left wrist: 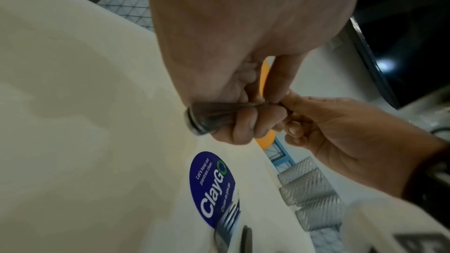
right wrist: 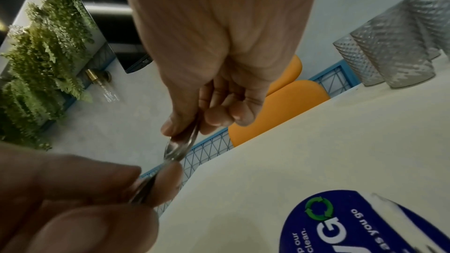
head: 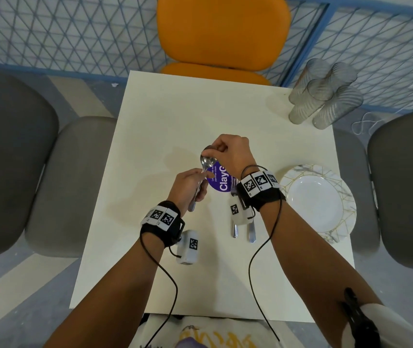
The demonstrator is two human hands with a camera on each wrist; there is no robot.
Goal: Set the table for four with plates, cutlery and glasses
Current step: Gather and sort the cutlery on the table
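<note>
My left hand (head: 192, 185) grips the handles of a small bundle of metal spoons (head: 206, 162) above the table's middle. In the left wrist view the stacked handle ends (left wrist: 202, 120) stick out of my curled fingers. My right hand (head: 216, 151) pinches the bowl of the top spoon (right wrist: 179, 146) between thumb and forefinger. A stack of white plates with gold lines (head: 318, 199) sits at the right edge. Several ribbed clear glasses (head: 323, 96) stand together at the far right corner. A fork (left wrist: 226, 222) and other cutlery handles (head: 235, 229) lie on the table under my right wrist.
The white table (head: 175, 116) carries a round purple sticker (head: 219, 182) at its centre. An orange chair (head: 223, 31) stands at the far side, and grey chairs (head: 12, 159) flank the left and right. Cables run from both wristbands toward me.
</note>
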